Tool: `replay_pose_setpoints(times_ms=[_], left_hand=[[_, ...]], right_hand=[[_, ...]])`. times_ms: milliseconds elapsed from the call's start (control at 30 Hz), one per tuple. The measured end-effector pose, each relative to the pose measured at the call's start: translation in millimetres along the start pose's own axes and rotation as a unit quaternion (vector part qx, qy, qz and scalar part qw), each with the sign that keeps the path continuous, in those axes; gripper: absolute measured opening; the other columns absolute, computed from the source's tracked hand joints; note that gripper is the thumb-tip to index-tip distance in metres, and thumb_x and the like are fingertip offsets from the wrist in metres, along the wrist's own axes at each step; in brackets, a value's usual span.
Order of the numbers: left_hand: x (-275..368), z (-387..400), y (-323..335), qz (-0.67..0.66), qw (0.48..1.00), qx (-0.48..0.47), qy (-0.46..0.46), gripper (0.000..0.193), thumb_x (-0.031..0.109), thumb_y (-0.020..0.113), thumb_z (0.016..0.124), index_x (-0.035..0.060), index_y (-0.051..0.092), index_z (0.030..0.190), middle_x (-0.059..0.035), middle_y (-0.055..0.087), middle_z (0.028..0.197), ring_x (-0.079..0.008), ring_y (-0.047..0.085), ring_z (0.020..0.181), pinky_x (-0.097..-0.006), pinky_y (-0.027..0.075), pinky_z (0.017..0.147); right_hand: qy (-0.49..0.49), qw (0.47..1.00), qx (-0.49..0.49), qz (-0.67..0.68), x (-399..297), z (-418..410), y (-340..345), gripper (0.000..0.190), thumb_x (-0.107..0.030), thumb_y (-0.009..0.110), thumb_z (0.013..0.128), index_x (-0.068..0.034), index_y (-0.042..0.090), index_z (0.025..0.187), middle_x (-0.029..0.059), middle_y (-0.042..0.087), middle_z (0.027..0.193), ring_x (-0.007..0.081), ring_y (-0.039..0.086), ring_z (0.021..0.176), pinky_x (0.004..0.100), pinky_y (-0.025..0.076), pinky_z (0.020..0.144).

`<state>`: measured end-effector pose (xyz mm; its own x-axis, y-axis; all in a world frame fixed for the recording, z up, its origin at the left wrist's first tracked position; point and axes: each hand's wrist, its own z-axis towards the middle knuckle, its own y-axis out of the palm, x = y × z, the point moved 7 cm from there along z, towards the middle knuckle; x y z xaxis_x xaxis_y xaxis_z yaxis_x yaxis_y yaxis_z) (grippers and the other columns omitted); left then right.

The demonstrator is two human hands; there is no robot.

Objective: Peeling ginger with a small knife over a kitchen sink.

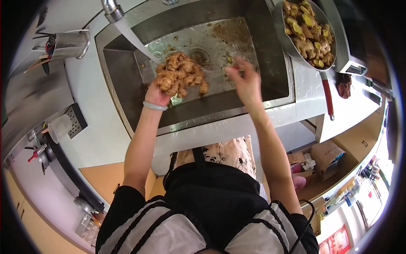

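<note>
My left hand (157, 94), with a pale bangle at the wrist, holds a large knobbly cluster of ginger root (180, 74) over the steel sink (222, 109). Water (134, 38) runs from the faucet (113, 12) at the upper left down to the ginger's near side. My right hand (245, 81) is blurred and raised over the right part of the sink, apart from the ginger, fingers partly curled; nothing shows in it. Brown dirt and small bits lie on the sink floor around the drain (199, 57).
A metal pan (279, 31) full of ginger pieces, some cut, stands right of the sink, its red handle (327, 95) pointing towards me. Left are a perforated steel utensil holder (69, 45) and a clear plastic cup (60, 127). An open drawer (336, 177) sits at lower right.
</note>
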<state>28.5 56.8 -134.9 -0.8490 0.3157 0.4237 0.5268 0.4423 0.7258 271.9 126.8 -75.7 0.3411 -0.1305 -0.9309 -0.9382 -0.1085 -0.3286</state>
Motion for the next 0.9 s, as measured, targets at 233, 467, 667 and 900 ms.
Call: replay_pose_setpoints(times_ms=[233, 467, 667, 900], left_hand=[[30, -19, 50, 0.079, 0.99, -0.021, 0.117, 0.036, 0.005, 0.057, 0.082, -0.0004, 0.049, 0.116, -0.0098, 0.058, 0.11, -0.0194, 0.058, 0.098, -0.0323, 0.049, 0.085], [50, -43, 74, 0.422, 0.807, 0.201, 0.361, 0.023, 0.006, 0.073, 0.073, 0.0003, 0.056, 0.087, -0.0014, 0.06, 0.078, -0.0047, 0.052, 0.07, -0.02, 0.044, 0.063], [41, -29, 64, 0.296, 0.905, 0.162, 0.259, 0.02, 0.007, 0.072, 0.075, -0.0001, 0.057, 0.087, -0.0012, 0.06, 0.077, -0.0052, 0.053, 0.068, -0.0199, 0.044, 0.06], [28, -16, 36, 0.198, 0.962, 0.114, 0.148, 0.026, 0.012, 0.069, 0.078, -0.0007, 0.056, 0.098, -0.0042, 0.062, 0.086, -0.0109, 0.06, 0.074, -0.0231, 0.048, 0.061]], right_hand=[[0.198, 0.907, -0.28, 0.243, -38, -5, 77, 0.061, -0.045, 0.063, 0.08, 0.006, 0.052, 0.112, 0.0117, 0.063, 0.088, 0.0153, 0.06, 0.079, 0.0275, 0.048, 0.069], [-0.003, 0.986, -0.153, -0.068, -61, 2, 73, 0.071, -0.04, 0.074, 0.069, -0.001, 0.047, 0.122, 0.0178, 0.059, 0.102, 0.0315, 0.059, 0.094, 0.038, 0.047, 0.079], [-0.068, 0.98, -0.177, -0.063, -72, -15, 93, 0.066, -0.026, 0.074, 0.067, 0.0, 0.047, 0.122, 0.015, 0.055, 0.103, 0.0261, 0.059, 0.091, 0.0326, 0.048, 0.076], [0.045, 0.972, -0.215, 0.087, -40, -2, 86, 0.043, -0.013, 0.069, 0.071, 0.004, 0.054, 0.107, 0.0061, 0.059, 0.082, 0.0158, 0.059, 0.073, 0.0275, 0.049, 0.069]])
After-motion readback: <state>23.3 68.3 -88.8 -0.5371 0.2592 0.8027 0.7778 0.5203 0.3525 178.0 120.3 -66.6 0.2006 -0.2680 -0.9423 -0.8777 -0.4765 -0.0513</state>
